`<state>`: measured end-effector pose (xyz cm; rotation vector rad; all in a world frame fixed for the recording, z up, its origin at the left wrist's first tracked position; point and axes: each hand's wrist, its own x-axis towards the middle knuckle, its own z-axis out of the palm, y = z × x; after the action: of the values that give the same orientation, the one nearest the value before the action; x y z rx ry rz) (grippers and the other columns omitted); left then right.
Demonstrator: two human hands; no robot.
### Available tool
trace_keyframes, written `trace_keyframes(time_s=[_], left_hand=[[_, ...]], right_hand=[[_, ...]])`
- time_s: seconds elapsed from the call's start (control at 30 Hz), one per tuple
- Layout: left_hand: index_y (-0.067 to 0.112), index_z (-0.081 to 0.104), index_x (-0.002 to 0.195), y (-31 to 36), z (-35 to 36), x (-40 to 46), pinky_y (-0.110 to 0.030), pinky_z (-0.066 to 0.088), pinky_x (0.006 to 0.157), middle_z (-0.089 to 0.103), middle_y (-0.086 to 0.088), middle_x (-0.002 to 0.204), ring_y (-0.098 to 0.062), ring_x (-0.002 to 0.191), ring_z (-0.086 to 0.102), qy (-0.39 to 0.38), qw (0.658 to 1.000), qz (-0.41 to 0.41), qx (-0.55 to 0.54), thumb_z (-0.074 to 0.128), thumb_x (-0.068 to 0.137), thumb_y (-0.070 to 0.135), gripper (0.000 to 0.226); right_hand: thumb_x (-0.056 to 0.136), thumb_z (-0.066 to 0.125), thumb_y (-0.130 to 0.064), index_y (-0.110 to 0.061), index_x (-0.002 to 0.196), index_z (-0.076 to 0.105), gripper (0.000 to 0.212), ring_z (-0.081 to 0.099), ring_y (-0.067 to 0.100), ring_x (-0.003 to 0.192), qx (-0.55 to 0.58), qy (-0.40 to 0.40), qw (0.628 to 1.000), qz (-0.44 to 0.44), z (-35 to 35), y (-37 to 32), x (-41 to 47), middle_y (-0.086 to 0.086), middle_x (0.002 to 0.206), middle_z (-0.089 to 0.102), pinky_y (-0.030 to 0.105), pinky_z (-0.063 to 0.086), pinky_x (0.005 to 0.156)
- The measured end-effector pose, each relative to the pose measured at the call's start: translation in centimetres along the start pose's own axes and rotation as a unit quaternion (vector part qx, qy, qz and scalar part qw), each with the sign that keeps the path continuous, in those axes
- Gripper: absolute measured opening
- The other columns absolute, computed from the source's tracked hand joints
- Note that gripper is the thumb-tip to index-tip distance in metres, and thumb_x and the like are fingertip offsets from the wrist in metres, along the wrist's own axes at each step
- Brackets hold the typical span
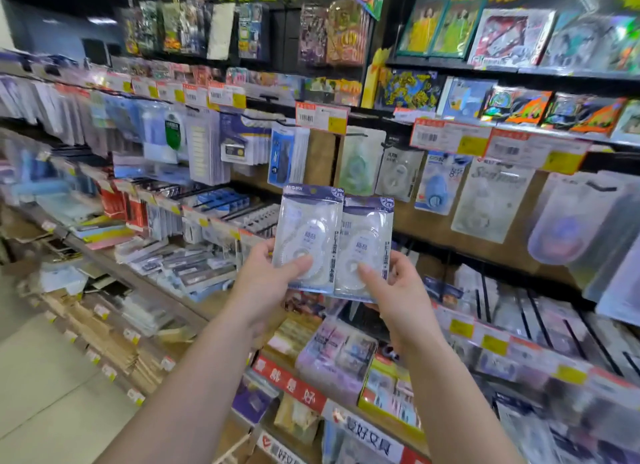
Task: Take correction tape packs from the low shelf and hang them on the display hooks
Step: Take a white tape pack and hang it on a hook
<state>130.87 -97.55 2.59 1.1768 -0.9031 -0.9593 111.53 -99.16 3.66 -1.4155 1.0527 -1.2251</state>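
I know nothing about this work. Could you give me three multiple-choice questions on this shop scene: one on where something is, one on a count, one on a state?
1. Where are the two correction tape packs?
A. Raised in front of the hanging display
B. Lying on the floor
C. Inside a closed box

2. How many packs do the hands hold?
A. One
B. Two
C. Four

3. How do the hands stand?
A. Both empty
B. Each grips a pack
C. Only the left grips

Answers: 1 A, the left pack and right pack are lifted before the hooks. 2 B, two side by side. 3 B, left hand and right hand each pinch one.
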Motion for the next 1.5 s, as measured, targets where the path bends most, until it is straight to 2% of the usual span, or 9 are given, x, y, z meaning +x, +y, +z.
trace_keyframes(time_s=[0.27, 0.4, 0.5, 0.7, 0.9, 1.0, 1.13, 1.3, 1.5], left_hand=[[0.023, 0.057, 0.119, 1.9, 2.1, 4.3, -0.046, 0.056, 0.086, 0.075, 0.0, 0.107, -0.021, 0.095, 0.073, 0.011, 0.999, 0.046, -0.026, 0.081, 0.065, 0.036, 0.061], [0.022, 0.058, 0.122, 1.6, 1.7, 5.9, -0.047, 0.055, 0.08, 0.075, -0.003, 0.108, -0.025, 0.095, 0.074, 0.005, 0.997, 0.054, -0.05, 0.081, 0.062, 0.038, 0.066], [0.019, 0.056, 0.127, 1.3, 1.3, 7.2, -0.043, 0.054, 0.076, 0.075, -0.005, 0.109, -0.027, 0.096, 0.073, -0.008, 0.996, 0.057, -0.069, 0.08, 0.064, 0.036, 0.07], [0.018, 0.055, 0.121, 0.9, 1.5, 10.1, -0.023, 0.056, 0.057, 0.076, -0.006, 0.104, -0.02, 0.085, 0.075, -0.057, 0.991, 0.044, -0.112, 0.073, 0.067, 0.022, 0.057], [0.02, 0.053, 0.123, 0.5, 0.5, 12.6, -0.04, 0.056, 0.075, 0.076, -0.006, 0.106, -0.024, 0.094, 0.074, -0.111, 0.987, 0.038, -0.106, 0.074, 0.069, 0.022, 0.058], [0.016, 0.052, 0.124, 0.3, 0.0, 13.6, -0.047, 0.055, 0.085, 0.076, -0.008, 0.106, -0.028, 0.096, 0.074, -0.138, 0.985, 0.03, -0.101, 0.073, 0.071, 0.019, 0.057], [0.016, 0.053, 0.122, 0.2, -0.9, 14.4, -0.048, 0.056, 0.084, 0.076, -0.011, 0.106, -0.029, 0.096, 0.074, -0.171, 0.98, 0.018, -0.098, 0.072, 0.073, 0.017, 0.053], [0.017, 0.05, 0.131, 0.2, -1.6, 15.7, -0.053, 0.053, 0.093, 0.074, -0.008, 0.112, -0.028, 0.104, 0.071, -0.211, 0.973, 0.01, -0.087, 0.077, 0.07, 0.024, 0.068], [0.019, 0.052, 0.129, 0.8, -1.1, 16.9, -0.046, 0.054, 0.091, 0.075, -0.004, 0.111, -0.022, 0.102, 0.072, -0.233, 0.969, 0.021, -0.074, 0.077, 0.068, 0.027, 0.067]], right_hand=[[0.093, 0.067, -0.03, -0.031, 0.122, 0.053, 0.032, 0.072, 0.005, 0.087, 0.006, 0.002, 0.999, -0.054, -0.8, -1.9, 6.0, -0.006, 0.106, 0.074, 0.017, 0.054, 0.061], [0.092, 0.067, -0.03, -0.03, 0.123, 0.054, 0.033, 0.072, 0.002, 0.084, -0.002, 0.028, 0.997, -0.078, -1.3, -2.4, 7.9, -0.011, 0.098, 0.075, 0.021, 0.054, 0.071], [0.092, 0.068, -0.031, -0.031, 0.125, 0.053, 0.037, 0.073, 0.007, 0.09, -0.003, 0.04, 0.996, -0.079, -1.2, -2.5, 9.2, -0.011, 0.1, 0.076, 0.036, 0.057, 0.085], [0.091, 0.068, -0.031, -0.03, 0.128, 0.051, 0.04, 0.072, 0.006, 0.092, -0.015, 0.084, 0.993, -0.087, -0.3, -2.4, 11.0, -0.011, 0.102, 0.075, 0.034, 0.057, 0.083], [0.091, 0.069, -0.026, -0.027, 0.127, 0.052, 0.04, 0.072, 0.011, 0.096, -0.008, 0.146, 0.986, -0.08, 1.2, -2.0, 11.6, -0.005, 0.107, 0.075, 0.041, 0.057, 0.09], [0.092, 0.068, -0.023, -0.023, 0.13, 0.051, 0.042, 0.072, 0.011, 0.096, -0.002, 0.173, 0.981, -0.085, 1.6, -1.7, 11.4, -0.004, 0.107, 0.075, 0.036, 0.057, 0.086], [0.092, 0.068, -0.019, -0.024, 0.119, 0.055, 0.031, 0.074, 0.011, 0.091, 0.021, 0.21, 0.973, -0.091, 2.3, -1.4, 11.2, -0.005, 0.1, 0.077, 0.024, 0.057, 0.071], [0.092, 0.068, -0.019, -0.021, 0.118, 0.057, 0.029, 0.074, 0.014, 0.092, 0.015, 0.23, 0.97, -0.083, 3.1, -1.5, 11.6, -0.001, 0.101, 0.077, 0.031, 0.058, 0.079], [0.091, 0.066, -0.039, -0.023, 0.104, 0.066, 0.021, 0.07, 0.008, 0.077, -0.026, 0.235, 0.972, -0.002, 2.4, -0.3, 12.6, -0.005, 0.092, 0.073, 0.026, 0.055, 0.072]])
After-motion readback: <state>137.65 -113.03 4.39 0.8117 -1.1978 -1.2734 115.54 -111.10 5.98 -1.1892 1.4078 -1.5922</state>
